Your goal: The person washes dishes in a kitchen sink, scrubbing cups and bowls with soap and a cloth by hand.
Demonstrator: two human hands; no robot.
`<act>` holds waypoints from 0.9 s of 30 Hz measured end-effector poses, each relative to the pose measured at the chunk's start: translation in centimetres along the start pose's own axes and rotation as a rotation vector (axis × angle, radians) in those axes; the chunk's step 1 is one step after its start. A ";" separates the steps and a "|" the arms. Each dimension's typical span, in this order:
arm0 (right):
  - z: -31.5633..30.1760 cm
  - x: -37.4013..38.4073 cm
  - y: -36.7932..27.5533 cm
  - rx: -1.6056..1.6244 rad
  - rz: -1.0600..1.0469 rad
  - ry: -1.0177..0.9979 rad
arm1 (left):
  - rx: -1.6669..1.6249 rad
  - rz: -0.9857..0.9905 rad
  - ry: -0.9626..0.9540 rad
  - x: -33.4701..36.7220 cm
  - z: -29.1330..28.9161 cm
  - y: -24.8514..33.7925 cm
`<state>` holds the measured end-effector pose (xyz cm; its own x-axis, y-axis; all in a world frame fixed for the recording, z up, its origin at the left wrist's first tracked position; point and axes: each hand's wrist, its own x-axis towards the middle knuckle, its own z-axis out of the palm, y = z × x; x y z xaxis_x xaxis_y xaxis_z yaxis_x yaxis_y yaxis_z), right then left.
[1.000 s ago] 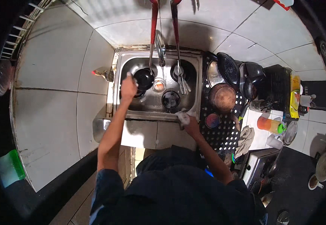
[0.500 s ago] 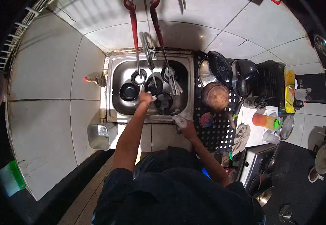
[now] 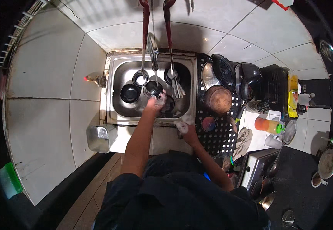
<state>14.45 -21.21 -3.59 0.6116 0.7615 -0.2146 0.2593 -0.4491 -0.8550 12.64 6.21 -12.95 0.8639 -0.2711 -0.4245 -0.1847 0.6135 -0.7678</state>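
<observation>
My left hand (image 3: 159,102), wet with suds, is in the middle of the steel sink (image 3: 116,111). Its fingers close on a small black bowl (image 3: 154,88), which is tilted below the faucet (image 3: 154,61). Left of it sits another black bowl (image 3: 130,93), with a round dark-rimmed dish (image 3: 140,79) behind. A further dark dish (image 3: 169,104) is partly covered by my hand. Several spoons and forks (image 3: 178,89) lean at the sink's right side. Over the front right rim is my right hand (image 3: 187,132), closed around something foamy that I cannot make out.
Right of the sink, a perforated black mat (image 3: 224,142) carries a brown round pot (image 3: 218,99), a small round reddish dish (image 3: 208,123) and black lids (image 3: 224,71). A red-handled tool (image 3: 145,30) hangs before the faucet. A metal container (image 3: 101,138) stands front left.
My left hand has moved slightly right and now grips the black bowl, which has tilted under the faucet. My right hand stays near the front rim. The view has shifted a little.
</observation>
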 end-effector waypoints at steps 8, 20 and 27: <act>1.0 -1.1 6.2 -0.295 -0.115 0.027 | 0.132 0.162 0.030 2.5 1.2 -0.2; 0.3 0.5 0.3 0.037 0.059 0.177 | 1.132 0.946 0.136 -5.7 0.0 -6.3; 2.1 3.8 -5.9 0.209 0.109 0.063 | 2.251 1.978 0.700 -11.3 0.0 -8.1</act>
<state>13.69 -14.67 -0.36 0.6748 0.6802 -0.2862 0.0329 -0.4152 -0.9092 4.40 4.30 -1.93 0.4256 0.8960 0.1263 0.5758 -0.3759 0.7260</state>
